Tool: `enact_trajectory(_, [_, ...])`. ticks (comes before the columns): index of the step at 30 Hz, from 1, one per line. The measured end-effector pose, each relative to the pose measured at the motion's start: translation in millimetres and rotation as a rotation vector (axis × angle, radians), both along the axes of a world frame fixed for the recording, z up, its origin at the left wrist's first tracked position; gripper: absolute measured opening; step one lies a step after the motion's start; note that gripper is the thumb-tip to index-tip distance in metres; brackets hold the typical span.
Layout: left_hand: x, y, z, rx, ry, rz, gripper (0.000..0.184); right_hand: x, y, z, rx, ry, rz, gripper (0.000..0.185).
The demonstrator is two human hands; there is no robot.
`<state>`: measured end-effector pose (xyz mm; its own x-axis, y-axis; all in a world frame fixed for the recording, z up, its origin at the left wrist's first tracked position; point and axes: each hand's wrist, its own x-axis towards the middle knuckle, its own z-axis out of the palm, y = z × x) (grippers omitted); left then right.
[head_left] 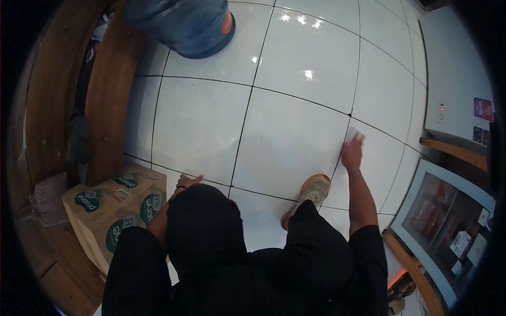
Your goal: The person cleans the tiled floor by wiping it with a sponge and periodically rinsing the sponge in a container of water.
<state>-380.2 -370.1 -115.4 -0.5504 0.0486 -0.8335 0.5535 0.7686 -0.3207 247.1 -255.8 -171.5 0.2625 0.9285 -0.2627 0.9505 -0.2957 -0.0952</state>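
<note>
My left hand (pixel 188 181) shows just beyond my dark-clad knee, next to a cardboard carton (pixel 105 205) with green labels. Its fingers are apart and nothing shows in them; the knee hides part of the hand. Over the white tiled floor (pixel 295 131), my right hand (pixel 353 151) is stretched forward, to the right of my shoe (pixel 316 188). Its fingers are bent together and a little blurred, with something pale at their tips that I cannot make out against the tiles.
A blue water jug (pixel 195 26) stands on the floor at the top left. Wooden boards (pixel 113 89) run down the left side, with a pinkish bag (pixel 50 200) by the carton. On the right are a white appliance (pixel 453 68) and a glass-fronted one (pixel 443 216).
</note>
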Motion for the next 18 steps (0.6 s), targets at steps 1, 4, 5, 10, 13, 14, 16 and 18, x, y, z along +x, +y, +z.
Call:
enact_trajectory(1, [3.1, -6.8, -4.5, 0.013, 0.033, 0.045, 0.127, -26.2, 12.6, 41.3, -0.144, 0.052, 0.148, 0.068])
enact_trajectory(4, [33.4, -26.1, -8.3, 0.151, 0.13, 0.042, 0.13, -34.7, 13.5, 61.0, -0.311, 0.055, 0.291, 0.07])
enact_trajectory(5, [35.5, -23.1, -11.6, 0.216, 0.169, 0.05, 0.131, -38.7, 19.3, 62.7, -0.375, 0.05, 0.291, 0.07])
enact_trajectory(10, [42.1, -37.0, -50.3, 0.257, 0.165, 0.175, 0.132, -104.2, -2.3, 6.2, 0.002, -0.033, -0.248, 0.068])
enact_trajectory(13, [41.6, -44.1, -48.0, 0.329, 0.14, 0.162, 0.131, -202.5, -5.5, -31.0, 0.286, -0.122, -0.344, 0.061])
enact_trajectory(14, [39.0, -45.9, -50.8, 0.337, 0.128, 0.161, 0.131, -236.4, -3.4, -31.4, 0.307, -0.073, -0.297, 0.06])
enact_trajectory(16, [35.6, -43.8, -50.9, 0.301, 0.092, 0.176, 0.13, -303.5, 25.0, -8.5, 0.299, 0.016, -0.194, 0.058])
enact_trajectory(18, [31.1, -43.6, -41.7, 0.289, 0.042, 0.162, 0.13, -348.7, 58.9, 3.2, 0.31, 0.084, -0.058, 0.057])
